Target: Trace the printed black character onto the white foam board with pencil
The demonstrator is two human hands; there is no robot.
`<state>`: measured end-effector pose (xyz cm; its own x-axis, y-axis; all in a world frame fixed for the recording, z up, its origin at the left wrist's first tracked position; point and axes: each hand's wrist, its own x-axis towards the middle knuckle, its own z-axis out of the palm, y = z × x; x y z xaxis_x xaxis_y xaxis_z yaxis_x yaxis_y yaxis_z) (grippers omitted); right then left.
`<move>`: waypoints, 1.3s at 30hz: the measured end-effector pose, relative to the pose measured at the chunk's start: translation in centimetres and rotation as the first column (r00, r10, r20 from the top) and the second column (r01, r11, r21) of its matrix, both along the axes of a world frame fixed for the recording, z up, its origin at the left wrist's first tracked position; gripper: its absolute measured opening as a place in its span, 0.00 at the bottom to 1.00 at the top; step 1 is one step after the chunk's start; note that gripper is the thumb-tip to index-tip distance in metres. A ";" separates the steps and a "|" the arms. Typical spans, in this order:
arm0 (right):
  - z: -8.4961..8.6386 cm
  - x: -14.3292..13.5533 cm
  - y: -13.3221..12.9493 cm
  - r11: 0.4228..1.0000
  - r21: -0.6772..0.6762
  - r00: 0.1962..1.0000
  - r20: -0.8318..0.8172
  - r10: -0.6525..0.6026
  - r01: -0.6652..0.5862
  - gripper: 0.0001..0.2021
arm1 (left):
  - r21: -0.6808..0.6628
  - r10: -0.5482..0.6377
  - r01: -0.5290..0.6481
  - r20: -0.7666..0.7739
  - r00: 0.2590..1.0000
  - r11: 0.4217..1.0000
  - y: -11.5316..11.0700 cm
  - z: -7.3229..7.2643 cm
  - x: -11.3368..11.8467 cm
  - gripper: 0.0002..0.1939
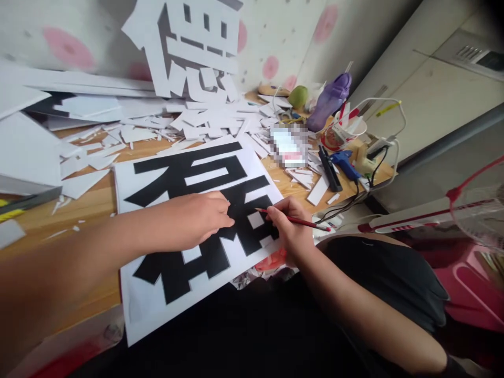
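A black paper cutout of a large character lies flat on a white board, which slants across the table's front edge. My left hand rests over the middle of the cutout, its bent fingertips a little apart and pressing down; it grips nothing, and part of the cutout is hidden beneath it. In my right hand is a red pencil, pinched near its tip. The pencil tip meets the cutout just above a small square white opening.
White board scraps cover the back of the wooden table. A large white cut-out character leans against the wall. At right are a blurred phone, a blue glue gun, cables, a tub and a purple bottle.
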<state>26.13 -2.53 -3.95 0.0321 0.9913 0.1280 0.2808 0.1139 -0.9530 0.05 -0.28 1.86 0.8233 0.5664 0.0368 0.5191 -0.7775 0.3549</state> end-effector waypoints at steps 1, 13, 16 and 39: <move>0.0 0.0 0.0 1.000 0.004 1.000 0.004 -0.008 0.008 0.12 | -0.002 -0.020 0.020 -0.005 1.000 1.000 -0.1 -0.2 -0.5 0.19; 2.4 -2.8 -2.4 0.971 0.121 0.977 0.069 0.200 -0.208 0.12 | 0.007 -0.016 0.017 -0.059 0.998 1.000 -0.3 -1.9 -2.4 0.20; 2.4 -4.3 -3.2 0.951 0.098 0.952 0.113 0.283 -0.294 0.13 | -0.023 0.001 -0.003 -0.091 0.996 1.000 -0.3 -1.5 -2.1 0.21; 1.9 -4.5 -3.8 0.949 0.081 0.923 0.270 0.273 -0.304 0.14 | -0.003 0.004 -0.005 -0.146 0.989 1.000 -0.3 -0.7 -1.6 0.23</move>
